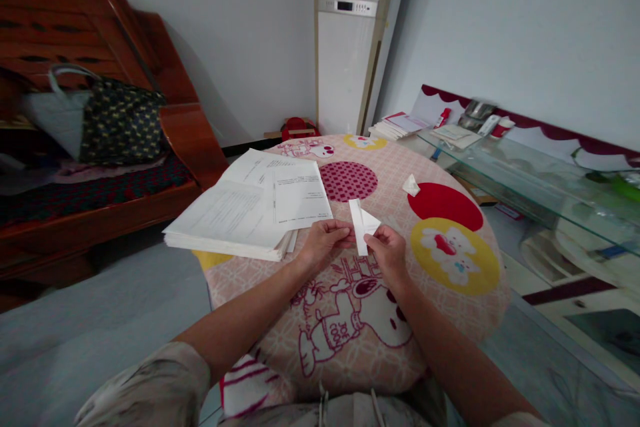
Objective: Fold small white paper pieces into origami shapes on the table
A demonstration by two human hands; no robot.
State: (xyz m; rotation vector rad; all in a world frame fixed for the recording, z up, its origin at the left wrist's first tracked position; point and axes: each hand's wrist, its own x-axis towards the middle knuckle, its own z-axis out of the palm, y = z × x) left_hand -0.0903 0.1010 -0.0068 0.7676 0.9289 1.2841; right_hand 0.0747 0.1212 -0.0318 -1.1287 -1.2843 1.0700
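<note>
A small white folded paper (358, 223), with a long strip and a pointed flap on its right side, is held above the patterned tablecloth. My right hand (389, 250) pinches it from the right, the thumb lying over the strip. At the strip's left edge, the bent fingers of my left hand (326, 241) are drawn together against it; their tips are partly hidden. Left of my hands lies a thick stack of printed sheets (227, 213), its top sheets fanned out. Farther right on the cloth rests another small folded white paper (411, 185).
The round table wears a pink cloth (460, 320) with cartoon figures. A glass shelf (530, 180) beyond its right edge carries a red-and-white cup (503, 127) and other items. Papers (397, 125) are piled behind. Bags (123, 121) sit on a wooden bench (185, 137) to the left.
</note>
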